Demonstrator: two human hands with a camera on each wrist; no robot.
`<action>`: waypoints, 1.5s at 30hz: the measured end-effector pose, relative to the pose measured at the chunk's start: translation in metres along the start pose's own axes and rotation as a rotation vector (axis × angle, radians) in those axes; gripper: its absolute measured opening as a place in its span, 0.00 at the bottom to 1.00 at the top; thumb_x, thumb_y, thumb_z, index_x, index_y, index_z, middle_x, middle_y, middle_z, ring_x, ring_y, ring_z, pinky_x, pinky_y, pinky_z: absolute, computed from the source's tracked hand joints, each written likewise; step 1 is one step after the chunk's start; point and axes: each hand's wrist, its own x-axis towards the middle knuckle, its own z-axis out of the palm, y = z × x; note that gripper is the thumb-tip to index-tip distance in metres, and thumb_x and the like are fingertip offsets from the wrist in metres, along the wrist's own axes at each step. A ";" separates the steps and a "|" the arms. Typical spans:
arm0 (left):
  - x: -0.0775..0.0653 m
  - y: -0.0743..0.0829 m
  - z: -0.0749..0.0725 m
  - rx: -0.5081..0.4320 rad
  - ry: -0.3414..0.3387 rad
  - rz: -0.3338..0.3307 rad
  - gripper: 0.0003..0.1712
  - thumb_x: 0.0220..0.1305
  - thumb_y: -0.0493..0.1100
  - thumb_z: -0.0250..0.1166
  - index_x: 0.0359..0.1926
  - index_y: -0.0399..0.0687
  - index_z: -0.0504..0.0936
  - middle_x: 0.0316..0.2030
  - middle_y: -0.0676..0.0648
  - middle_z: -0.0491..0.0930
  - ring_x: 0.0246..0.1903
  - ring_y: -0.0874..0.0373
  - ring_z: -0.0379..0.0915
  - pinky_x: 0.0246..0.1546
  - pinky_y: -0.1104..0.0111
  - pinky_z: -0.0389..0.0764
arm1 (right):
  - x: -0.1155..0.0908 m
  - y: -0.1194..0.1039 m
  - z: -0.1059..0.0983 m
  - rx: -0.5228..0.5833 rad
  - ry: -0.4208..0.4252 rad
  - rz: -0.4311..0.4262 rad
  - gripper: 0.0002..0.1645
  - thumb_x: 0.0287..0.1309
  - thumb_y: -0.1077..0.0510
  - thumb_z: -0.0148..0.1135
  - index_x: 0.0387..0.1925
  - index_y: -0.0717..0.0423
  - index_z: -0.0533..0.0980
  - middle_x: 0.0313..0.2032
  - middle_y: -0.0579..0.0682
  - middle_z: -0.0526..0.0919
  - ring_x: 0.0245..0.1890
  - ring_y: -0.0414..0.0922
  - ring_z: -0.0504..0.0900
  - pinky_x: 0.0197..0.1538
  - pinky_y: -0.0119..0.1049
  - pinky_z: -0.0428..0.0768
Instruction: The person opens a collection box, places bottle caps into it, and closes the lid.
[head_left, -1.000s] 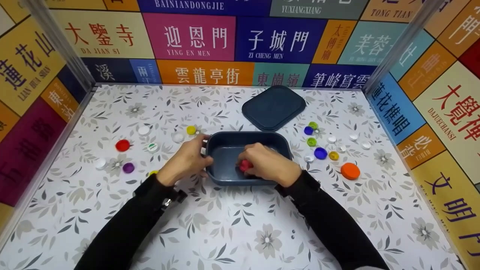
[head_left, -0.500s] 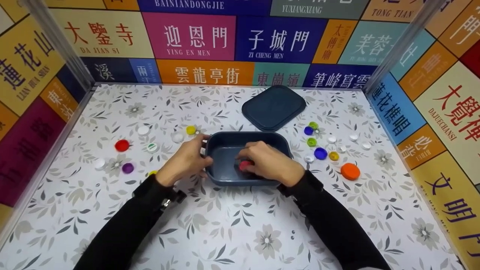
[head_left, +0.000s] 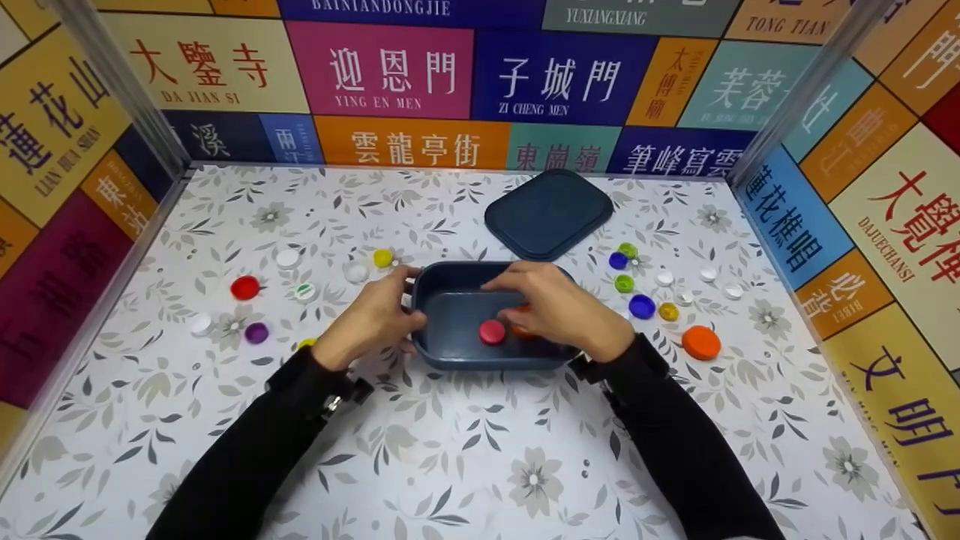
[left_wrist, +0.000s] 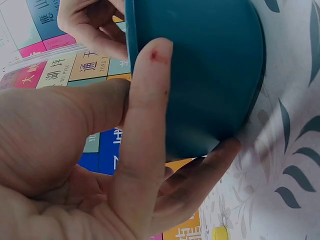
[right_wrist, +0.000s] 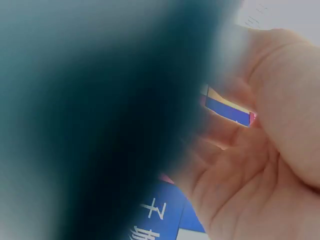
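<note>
My left hand [head_left: 375, 319] grips the left wall of a dark blue rectangular plastic container [head_left: 450, 360], with its thumb at the rim. The left wrist view shows its fingers along the outside of the container wall [left_wrist: 215, 75]. A pinkish-red bottle cap [head_left: 492, 331] lies on the container's floor, apart from my hands. Just right of it is an orange bottle cap [head_left: 523, 327], partly hidden under my right hand [head_left: 562, 307]. That hand reaches over the right part of the container, thumb and fingers spread apart. In the right wrist view the blurred container wall covers the fingertips.
A matching dark blue lid [head_left: 549, 214] lies behind the container. Several caps are scattered to the left, including a red cap [head_left: 245, 287] and a purple cap [head_left: 256, 333]. To the right lie several more, among them a large orange cap [head_left: 701, 343] and a blue cap [head_left: 641, 306].
My right hand has let go of the pinkish-red cap and shifted right and slightly back, uncovering it and part of the orange cap. The left hand has stayed on the container.
</note>
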 end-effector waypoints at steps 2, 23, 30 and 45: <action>0.000 0.001 0.000 0.002 0.001 -0.005 0.45 0.71 0.26 0.67 0.87 0.42 0.66 0.71 0.30 0.83 0.37 0.46 0.93 0.36 0.47 1.00 | -0.003 0.003 -0.007 0.024 0.024 0.017 0.25 0.73 0.62 0.80 0.68 0.58 0.89 0.59 0.62 0.92 0.57 0.60 0.92 0.62 0.56 0.95; 0.000 0.002 -0.001 0.003 0.010 -0.015 0.46 0.72 0.26 0.68 0.87 0.43 0.66 0.71 0.31 0.83 0.39 0.44 0.93 0.35 0.49 1.00 | -0.043 0.093 -0.082 0.022 0.166 0.437 0.36 0.74 0.52 0.82 0.79 0.52 0.83 0.72 0.66 0.84 0.67 0.68 0.89 0.68 0.67 0.91; -0.001 0.001 0.000 -0.007 0.007 -0.003 0.46 0.72 0.26 0.68 0.87 0.42 0.66 0.73 0.30 0.82 0.41 0.42 0.93 0.34 0.50 1.00 | -0.047 0.140 -0.098 -0.034 0.072 0.548 0.40 0.72 0.52 0.82 0.80 0.55 0.81 0.74 0.69 0.82 0.69 0.73 0.85 0.72 0.72 0.86; 0.000 0.004 0.001 -0.017 0.001 -0.036 0.47 0.73 0.25 0.70 0.88 0.45 0.66 0.74 0.32 0.81 0.34 0.48 0.91 0.36 0.50 1.00 | -0.054 0.201 -0.086 -0.041 -0.151 0.594 0.44 0.66 0.67 0.75 0.83 0.54 0.78 0.65 0.71 0.86 0.37 0.56 0.76 0.43 0.44 0.78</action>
